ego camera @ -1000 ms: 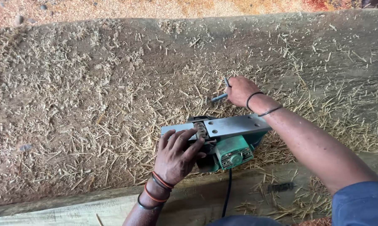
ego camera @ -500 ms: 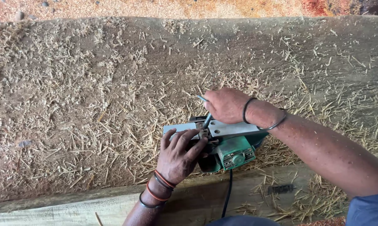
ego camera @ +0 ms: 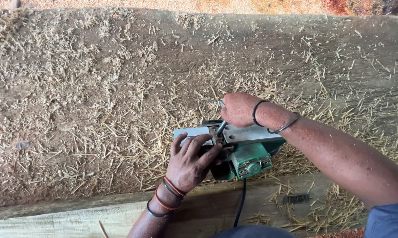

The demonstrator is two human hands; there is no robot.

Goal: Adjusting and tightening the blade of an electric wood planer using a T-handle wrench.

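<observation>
A broad brown timber slab [ego camera: 119, 88] fills the view, strewn all over with pale straw-like wood shavings [ego camera: 133, 132]. Along its near edge runs a lighter planed wooden beam [ego camera: 53, 218], just below the planer. And there it is, the green electric hand planer [ego camera: 247, 158], lying flipped with its flat grey metal sole plate [ego camera: 252, 134] turned upward, sitting on the slab near that near edge, right of centre. A black power cord [ego camera: 241, 202] drops from the planer's underside across the beam toward the bottom edge. The right hand [ego camera: 238, 109] is just above the planer, fist curled tight around a slim metal tool [ego camera: 220, 128] whose tip points down into the sole plate's left part. The left hand [ego camera: 191, 161] presses on the planer's left end, fingers spread flat over the plate and body, steadying it and clasping nothing. Red and black bangles [ego camera: 168, 194] ring the left wrist. A small dark flat piece [ego camera: 296, 198] lies on the beam, right of the cord.
</observation>
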